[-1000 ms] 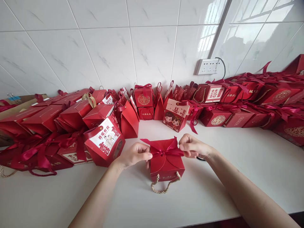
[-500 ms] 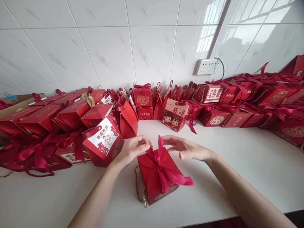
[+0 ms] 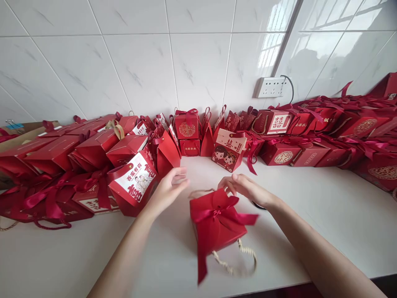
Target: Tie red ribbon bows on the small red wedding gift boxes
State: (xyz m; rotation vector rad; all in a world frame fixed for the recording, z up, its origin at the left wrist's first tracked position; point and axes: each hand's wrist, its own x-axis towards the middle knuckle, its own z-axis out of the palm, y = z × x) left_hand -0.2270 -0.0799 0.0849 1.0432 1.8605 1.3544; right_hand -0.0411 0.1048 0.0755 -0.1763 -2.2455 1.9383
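A red gift box (image 3: 228,234) with a folded, petal-like top sits on the white counter, slightly blurred. A crimson ribbon (image 3: 203,248) is tied on its top, one tail hanging down the front left, another sticking out right. A cream twisted-rope handle (image 3: 228,267) loops out at the front; a second cord shows behind. My left hand (image 3: 170,187) hovers left of the box, apart from it, fingers and thumb spread. My right hand (image 3: 246,189) is at the back right corner, fingers bent beside the ribbon; whether they touch the box is hard to see.
Rows of red gift boxes stand left (image 3: 56,155) and right (image 3: 328,153) along the tiled wall. A red box with a white couple label (image 3: 136,182) stands close to my left forearm. A cartoon-couple box (image 3: 228,153) stands behind. A power strip (image 3: 271,87) is on the wall.
The gift box has turned about a quarter, bringing a rope handle from the left side to the front. My left hand has let go of the ribbon and drawn back left; my right hand's fingers have bent.
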